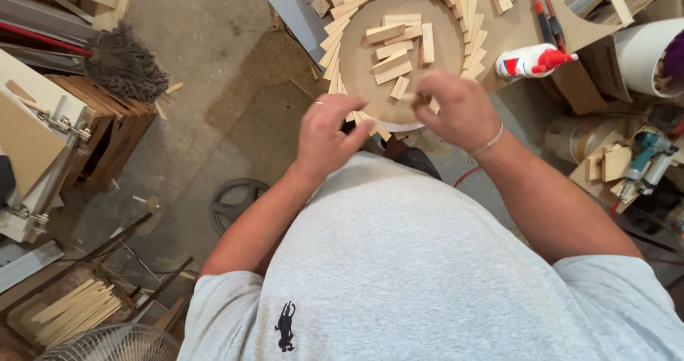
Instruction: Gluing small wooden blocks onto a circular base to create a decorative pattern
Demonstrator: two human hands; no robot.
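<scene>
The small wood block (422, 99) sits pinched in the right hand (459, 110) at the near edge of the round board (365, 69), where it looks best set snug against the fanned ring of blocks (333, 35). The left hand (326, 134) hovers close, fingers loosely curled and holding nothing. A glue bottle (531, 62) lies on the cluttered workbench (524, 19); a nail gun (645, 158) and a mop (125, 65) sit above the dusty concrete floor (206, 40).

We saw even, soft indoor light, faint shadows, slight blur on both hands, and wide-angle bending at edges.
</scene>
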